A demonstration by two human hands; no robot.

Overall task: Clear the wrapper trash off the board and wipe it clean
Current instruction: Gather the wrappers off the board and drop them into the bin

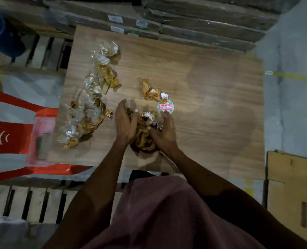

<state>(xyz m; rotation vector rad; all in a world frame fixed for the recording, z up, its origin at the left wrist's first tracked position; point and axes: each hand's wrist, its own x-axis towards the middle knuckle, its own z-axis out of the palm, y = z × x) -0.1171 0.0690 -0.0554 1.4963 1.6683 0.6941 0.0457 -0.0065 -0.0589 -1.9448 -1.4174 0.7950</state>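
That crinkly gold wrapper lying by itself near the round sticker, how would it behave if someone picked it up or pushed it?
The gold wrapper is twisted and creased thin foil, so it is probably very light and floppy, and would crumple further in the fingers. It looks shiny, so it may slide easily across the smooth wooden board if pushed. Its irregular shape makes rolling unlikely.

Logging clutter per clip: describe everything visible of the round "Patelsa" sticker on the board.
The round sticker is a small white disc with a teal rim and a pink band reading "Patelsa". It lies flat, face up, on the wooden board, joined to a crumpled gold wrapper above it, just beyond the right hand's fingertips.
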